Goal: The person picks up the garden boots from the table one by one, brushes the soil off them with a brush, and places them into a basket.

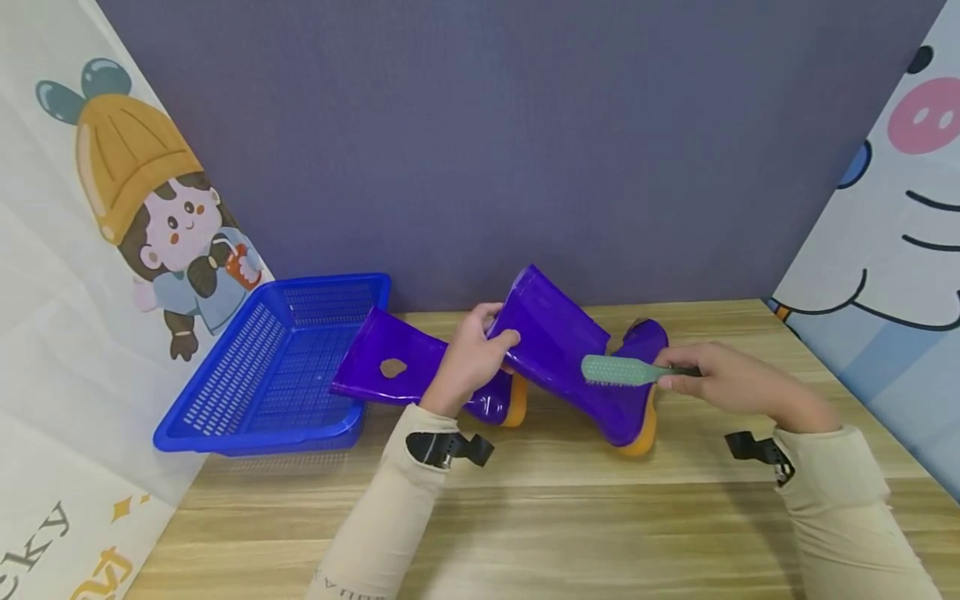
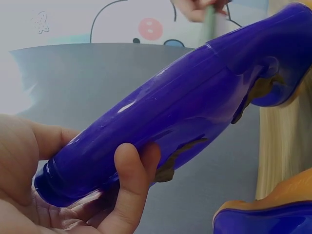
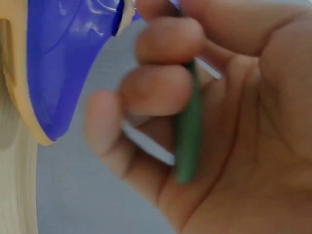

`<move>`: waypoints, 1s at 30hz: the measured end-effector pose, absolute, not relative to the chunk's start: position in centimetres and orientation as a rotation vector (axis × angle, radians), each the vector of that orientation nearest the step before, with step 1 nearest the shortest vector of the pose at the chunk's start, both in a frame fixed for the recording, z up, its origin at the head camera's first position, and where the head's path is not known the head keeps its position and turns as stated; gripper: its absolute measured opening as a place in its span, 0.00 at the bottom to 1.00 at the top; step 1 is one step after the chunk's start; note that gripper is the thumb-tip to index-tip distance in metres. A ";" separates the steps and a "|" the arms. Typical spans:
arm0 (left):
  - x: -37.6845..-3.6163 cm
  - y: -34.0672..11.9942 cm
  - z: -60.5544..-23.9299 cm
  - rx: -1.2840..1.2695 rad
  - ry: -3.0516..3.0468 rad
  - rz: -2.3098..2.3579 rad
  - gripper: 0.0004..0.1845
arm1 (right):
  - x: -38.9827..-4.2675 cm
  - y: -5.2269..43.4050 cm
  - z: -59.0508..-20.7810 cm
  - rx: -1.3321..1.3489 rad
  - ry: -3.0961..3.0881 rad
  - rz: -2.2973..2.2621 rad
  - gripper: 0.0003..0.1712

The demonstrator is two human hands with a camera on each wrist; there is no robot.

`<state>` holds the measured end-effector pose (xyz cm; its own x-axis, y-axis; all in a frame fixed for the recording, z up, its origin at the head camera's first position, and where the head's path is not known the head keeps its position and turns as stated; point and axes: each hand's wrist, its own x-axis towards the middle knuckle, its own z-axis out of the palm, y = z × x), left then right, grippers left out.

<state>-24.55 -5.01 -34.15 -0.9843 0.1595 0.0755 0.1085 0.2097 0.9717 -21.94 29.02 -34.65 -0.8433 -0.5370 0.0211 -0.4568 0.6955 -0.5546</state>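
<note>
Both hands are busy: the left hand [image 1: 472, 358] grips the shaft of a purple rubber boot [image 1: 577, 367], tilted with its orange sole on the table [image 1: 570, 517], while the right hand [image 1: 731, 379] curls round a green brush [image 1: 618, 370] laid against the boot's side. Scrubbing looks under way; brown dirt patches [image 2: 178, 158] on the boot probably need the bristles next. A second boot [image 1: 405, 371] lies beside a blue basket [image 1: 247, 375].

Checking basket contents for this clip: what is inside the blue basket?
The blue basket shows only bare mesh floor. The shaft of the lying purple boot overhangs its right rim, hiding that corner. The other boot is gripped by the left hand.
</note>
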 end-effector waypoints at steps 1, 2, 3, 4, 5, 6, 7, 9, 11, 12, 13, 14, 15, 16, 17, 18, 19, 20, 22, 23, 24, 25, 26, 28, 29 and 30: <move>-24.6 -5.0 -34.1 0.264 2.422 1.923 0.28 | -22.0 29.0 -34.8 -0.826 2.732 -0.852 0.06; -24.6 -5.1 -34.2 0.261 2.434 1.914 0.28 | -22.1 29.0 -35.0 -0.833 2.716 -0.853 0.06; -24.6 -5.1 -34.2 0.258 2.446 1.904 0.28 | -22.2 29.0 -35.2 -0.832 2.717 -0.843 0.07; -24.6 -5.1 -34.2 0.255 2.457 1.898 0.28 | -22.3 28.9 -35.3 -0.817 2.725 -0.835 0.06; -24.7 -5.2 -34.2 0.253 2.467 1.890 0.28 | -22.4 28.9 -35.4 -0.801 2.740 -0.823 0.06; -24.7 -5.2 -34.2 0.253 2.476 1.886 0.28 | -22.5 28.9 -35.6 -0.781 2.764 -0.806 0.06; -24.7 -5.2 -34.2 0.254 2.480 1.884 0.28 | -22.5 28.9 -35.7 -0.768 2.797 -0.779 0.05; -24.7 -5.3 -34.2 0.258 2.483 1.881 0.28 | -22.7 28.9 -35.8 -0.746 2.855 -0.732 0.05; -24.7 -5.3 -34.1 0.265 2.485 1.880 0.28 | -22.9 29.2 -36.0 -0.726 2.901 -0.687 0.04; -24.7 -5.3 -34.1 0.269 2.486 1.881 0.28 | -23.0 29.3 -36.1 -0.708 2.916 -0.665 0.05; -24.7 -5.3 -34.1 0.272 2.485 1.882 0.28 | -23.1 29.4 -36.1 -0.694 2.927 -0.650 0.05; -24.7 -5.3 -34.1 0.274 2.484 1.883 0.28 | -23.2 29.6 -36.2 -0.682 2.931 -0.642 0.05; -24.7 -5.4 -34.1 0.275 2.483 1.885 0.28 | -23.3 29.7 -36.2 -0.672 2.936 -0.633 0.06; -24.7 -5.3 -34.0 0.277 2.481 1.888 0.28 | -23.4 29.8 -36.3 -0.669 2.942 -0.626 0.06; -24.6 -5.3 -34.0 0.276 2.480 1.889 0.28 | -23.5 29.9 -36.3 -0.669 2.949 -0.618 0.06; -24.6 -5.3 -34.0 0.276 2.479 1.891 0.28 | -23.5 30.1 -36.4 -0.668 2.956 -0.608 0.06; -24.6 -5.3 -34.0 0.277 2.476 1.893 0.28 | -23.6 30.2 -36.4 -0.666 2.964 -0.601 0.06; -24.6 -5.3 -34.0 0.279 2.477 1.893 0.29 | -23.6 30.3 -36.5 -0.663 2.972 -0.596 0.06; -24.5 -5.2 -34.0 0.281 2.477 1.892 0.29 | -23.7 30.5 -36.5 -0.652 2.990 -0.581 0.07; -24.5 -5.2 -34.0 0.283 2.478 1.890 0.28 | -23.7 30.6 -36.5 -0.649 2.998 -0.573 0.07; -24.5 -5.2 -34.0 0.285 2.479 1.889 0.28 | -23.8 30.7 -36.5 -0.643 3.003 -0.570 0.07; -24.6 -5.2 -34.0 0.286 2.480 1.889 0.28 | -23.8 30.7 -36.5 -0.636 3.005 -0.570 0.07; -24.5 -5.2 -34.0 0.286 2.484 1.886 0.28 | -23.8 30.8 -36.5 -0.631 3.007 -0.571 0.07; -24.5 -5.2 -34.0 0.286 2.485 1.884 0.28 | -23.9 30.9 -36.6 -0.629 3.010 -0.571 0.06; -24.5 -5.2 -34.0 0.287 2.486 1.883 0.28 | -23.8 31.0 -36.6 -0.627 3.009 -0.574 0.06; -24.5 -5.2 -34.0 0.287 2.486 1.883 0.29 | -23.8 31.0 -36.6 -0.620 3.007 -0.573 0.06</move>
<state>-24.50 -5.22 -34.01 -0.9831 0.1514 0.1024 0.1396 0.2605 0.9553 -23.84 31.04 -36.58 -0.9209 -0.3857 0.0556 -0.3791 0.8537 -0.3569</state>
